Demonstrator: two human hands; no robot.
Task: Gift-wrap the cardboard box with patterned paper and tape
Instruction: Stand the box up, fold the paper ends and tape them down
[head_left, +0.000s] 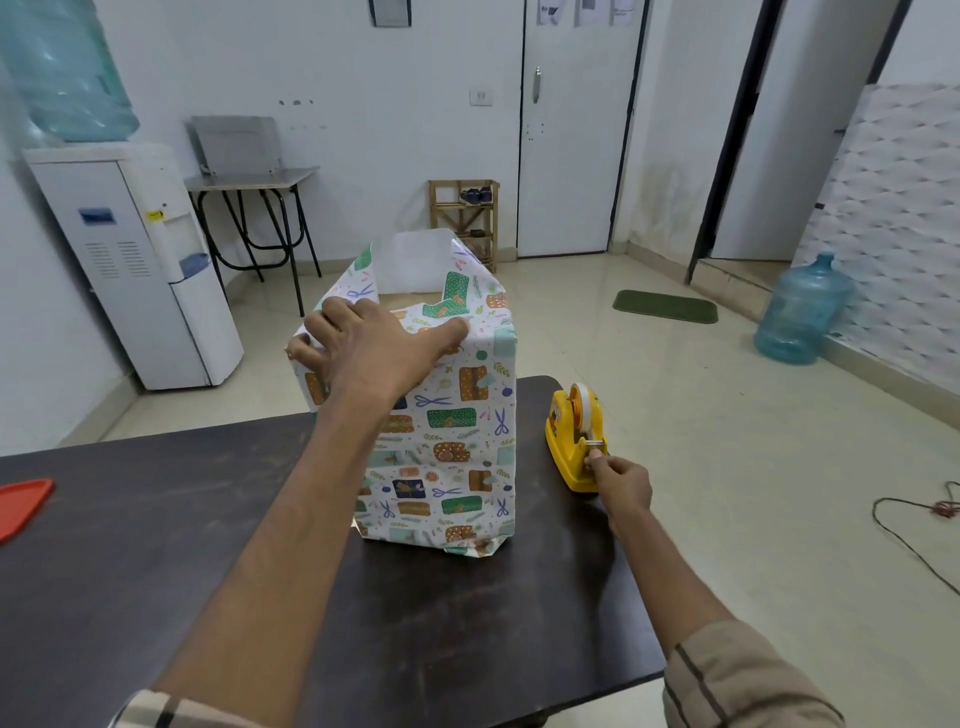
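A tall box wrapped in patterned paper (452, 441) stands upright on the dark table (156, 545). Its top is unsealed, with paper flaps sticking up and a strip of bare cardboard showing between them. My left hand (374, 348) lies flat on the top front edge, fingers spread, pressing a folded flap down. To the right of the box sits a yellow tape dispenser (574, 441) with a white roll. My right hand (618, 480) pinches the tape end at the dispenser's cutter.
A red lid (21, 504) lies at the table's left edge. Beyond the table are a water cooler (140, 260), a folding table (254, 208), a wooden shoe rack (465, 218), a blue water jug (800, 312) and a cable (914, 525) on the floor.
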